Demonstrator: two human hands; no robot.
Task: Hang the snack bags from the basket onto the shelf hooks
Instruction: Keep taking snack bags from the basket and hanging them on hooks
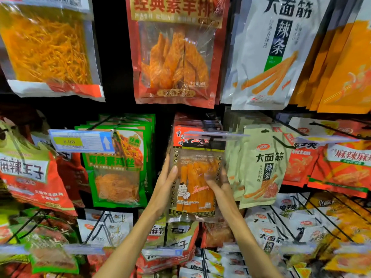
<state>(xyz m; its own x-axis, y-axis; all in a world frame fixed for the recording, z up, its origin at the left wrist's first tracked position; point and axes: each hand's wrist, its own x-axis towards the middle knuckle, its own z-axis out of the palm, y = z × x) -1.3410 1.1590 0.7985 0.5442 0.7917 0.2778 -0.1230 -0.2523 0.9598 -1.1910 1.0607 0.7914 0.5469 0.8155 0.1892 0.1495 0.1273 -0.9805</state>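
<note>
A clear snack bag with orange strips and a red and black top sits at the middle hook, in front of a stack of the same bags. My left hand grips its left edge, thumb on the front. My right hand grips its right edge, fingers curled over the front. Whether the bag's hole is over the hook cannot be told; a clear price tag strip covers the hook's tip. The basket is out of view.
Green bags with a blue price tag hang to the left, pale green bags to the right. Larger bags hang above, among them a red one. Black wire hooks jut out over the lower rows.
</note>
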